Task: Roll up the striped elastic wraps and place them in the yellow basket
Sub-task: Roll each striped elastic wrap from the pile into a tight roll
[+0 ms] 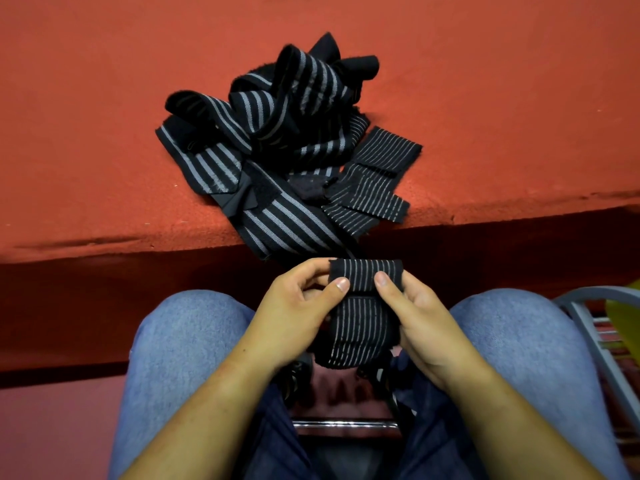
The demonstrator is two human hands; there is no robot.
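Note:
A black elastic wrap with thin white stripes [363,323] is held between my knees, its top end partly rolled. My left hand [298,310] pinches the roll's left side, thumb on the front. My right hand [415,313] pinches its right side, thumb pressed on the roll. The wrap's loose tail hangs down toward my lap. A tangled pile of black wraps with grey stripes [277,140] lies on the red surface [104,133] ahead, one strip draping over the edge. A sliver of the yellow basket [625,317] shows at the far right edge.
The red surface's front edge runs across the view just above my hands. My knees in blue jeans [180,341] flank the wrap. A grey metal frame [595,341] stands at the right beside my knee. A chrome bar [346,424] crosses below my lap.

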